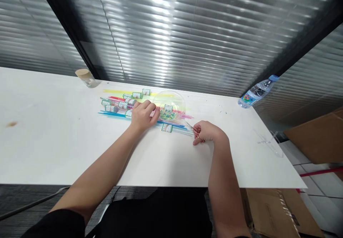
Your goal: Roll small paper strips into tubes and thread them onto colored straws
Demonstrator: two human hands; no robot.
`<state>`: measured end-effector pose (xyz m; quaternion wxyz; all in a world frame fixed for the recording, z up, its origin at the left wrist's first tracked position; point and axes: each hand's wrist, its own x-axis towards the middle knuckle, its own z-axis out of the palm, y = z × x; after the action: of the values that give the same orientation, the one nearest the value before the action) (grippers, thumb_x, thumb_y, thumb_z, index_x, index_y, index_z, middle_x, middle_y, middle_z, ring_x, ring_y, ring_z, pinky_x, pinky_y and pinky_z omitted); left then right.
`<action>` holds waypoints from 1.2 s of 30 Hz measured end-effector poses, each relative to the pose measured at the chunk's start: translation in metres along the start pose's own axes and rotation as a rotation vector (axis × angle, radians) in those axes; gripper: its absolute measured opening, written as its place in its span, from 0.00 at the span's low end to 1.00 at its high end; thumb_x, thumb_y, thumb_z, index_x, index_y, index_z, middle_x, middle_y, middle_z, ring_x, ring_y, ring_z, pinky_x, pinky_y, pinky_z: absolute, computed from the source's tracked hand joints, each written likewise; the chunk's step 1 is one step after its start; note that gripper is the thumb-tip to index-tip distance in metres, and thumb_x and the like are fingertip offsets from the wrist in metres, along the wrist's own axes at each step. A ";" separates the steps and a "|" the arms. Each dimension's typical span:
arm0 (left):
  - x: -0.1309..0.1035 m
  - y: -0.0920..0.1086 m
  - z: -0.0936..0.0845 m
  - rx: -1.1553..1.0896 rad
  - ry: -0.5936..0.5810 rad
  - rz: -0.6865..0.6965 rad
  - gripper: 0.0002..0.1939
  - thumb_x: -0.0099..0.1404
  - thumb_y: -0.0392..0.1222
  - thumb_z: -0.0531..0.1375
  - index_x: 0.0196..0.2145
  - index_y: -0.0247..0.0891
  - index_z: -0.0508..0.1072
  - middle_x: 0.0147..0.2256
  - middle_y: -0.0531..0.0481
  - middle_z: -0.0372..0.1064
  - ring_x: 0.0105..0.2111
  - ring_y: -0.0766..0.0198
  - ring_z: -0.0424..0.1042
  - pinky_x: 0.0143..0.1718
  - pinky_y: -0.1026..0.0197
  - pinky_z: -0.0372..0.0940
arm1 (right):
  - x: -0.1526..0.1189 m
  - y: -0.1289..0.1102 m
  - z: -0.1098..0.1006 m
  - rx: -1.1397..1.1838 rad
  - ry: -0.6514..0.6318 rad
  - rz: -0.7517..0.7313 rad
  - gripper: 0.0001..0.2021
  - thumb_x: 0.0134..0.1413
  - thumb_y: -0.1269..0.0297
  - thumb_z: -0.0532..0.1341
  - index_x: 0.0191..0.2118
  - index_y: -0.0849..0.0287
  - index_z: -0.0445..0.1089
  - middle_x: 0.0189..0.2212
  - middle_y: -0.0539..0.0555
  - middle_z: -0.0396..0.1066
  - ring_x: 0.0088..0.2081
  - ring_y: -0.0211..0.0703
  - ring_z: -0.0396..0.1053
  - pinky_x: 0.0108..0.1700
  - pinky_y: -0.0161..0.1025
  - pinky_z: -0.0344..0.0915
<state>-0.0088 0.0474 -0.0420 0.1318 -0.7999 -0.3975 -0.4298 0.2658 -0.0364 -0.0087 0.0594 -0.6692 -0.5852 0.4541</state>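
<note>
1. Black clothing (158, 213) is lying nearest the camera, below the front edge of the tabletop (53, 141).
2. On the tabletop, right of its middle, the right hand (208, 131) is closing on small scissors (193, 129), whose tips are pointing toward the rear edge. They are probably light and rigid, best taken by the finger loops, clear of the points.
3. Left of the scissors, the left hand (144, 115) is resting on the coloured sticks (114, 114) with its fingers bent; whether it is pinching one cannot be told.
4. These sticks are lying roughly parallel to the rear edge, several passing through paper labels (137, 95). They are looking light, thin and slippery, likely to bend or roll; gripping at a label should be steadiest.
5. Just beside the left hand, a clear bowl (184, 105) is holding small multicoloured pieces (167, 115).
6. Toward the rear left corner, a jar (87, 79) is wearing a pale lid; its contents are not showing clearly.
7. Near the rear right corner, a blue-capped bottle (258, 92) is standing; its fill cannot be told.
</note>
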 end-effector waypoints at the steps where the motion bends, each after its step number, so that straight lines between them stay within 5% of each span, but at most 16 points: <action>1: 0.000 0.000 0.000 -0.003 -0.001 -0.003 0.11 0.63 0.40 0.56 0.23 0.40 0.63 0.22 0.51 0.62 0.24 0.62 0.61 0.32 0.55 0.50 | 0.000 -0.001 0.001 -0.018 0.013 0.012 0.15 0.24 0.74 0.71 0.16 0.57 0.63 0.17 0.48 0.70 0.20 0.39 0.66 0.23 0.36 0.59; 13: -0.001 -0.002 0.002 0.019 0.000 0.015 0.11 0.63 0.40 0.57 0.23 0.40 0.63 0.22 0.51 0.63 0.23 0.62 0.61 0.32 0.55 0.50 | -0.001 -0.003 0.002 -0.089 0.049 0.049 0.11 0.28 0.75 0.68 0.17 0.57 0.65 0.17 0.49 0.69 0.21 0.41 0.66 0.23 0.37 0.58; 20: -0.001 0.000 0.001 0.049 -0.007 0.014 0.11 0.63 0.40 0.56 0.23 0.40 0.64 0.21 0.51 0.63 0.23 0.62 0.62 0.32 0.55 0.51 | -0.012 -0.002 -0.007 0.114 0.081 -0.183 0.10 0.36 0.67 0.69 0.22 0.58 0.66 0.21 0.50 0.71 0.22 0.37 0.65 0.25 0.35 0.60; 30: -0.001 0.000 0.002 0.014 -0.002 0.002 0.12 0.64 0.41 0.56 0.23 0.40 0.63 0.22 0.51 0.62 0.23 0.62 0.61 0.32 0.55 0.50 | 0.002 -0.024 0.013 0.521 0.295 -0.438 0.19 0.37 0.60 0.72 0.24 0.57 0.59 0.30 0.53 0.74 0.25 0.37 0.67 0.25 0.35 0.62; 36: -0.001 0.000 0.002 0.008 -0.012 0.003 0.11 0.64 0.41 0.56 0.23 0.40 0.64 0.22 0.51 0.62 0.24 0.62 0.61 0.32 0.55 0.50 | 0.024 -0.041 0.044 0.621 0.603 -0.613 0.17 0.46 0.58 0.68 0.25 0.55 0.57 0.34 0.55 0.75 0.38 0.46 0.74 0.33 0.37 0.67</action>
<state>-0.0085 0.0480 -0.0444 0.1334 -0.8025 -0.3988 -0.4233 0.2034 -0.0232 -0.0220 0.5503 -0.5194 -0.5489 0.3552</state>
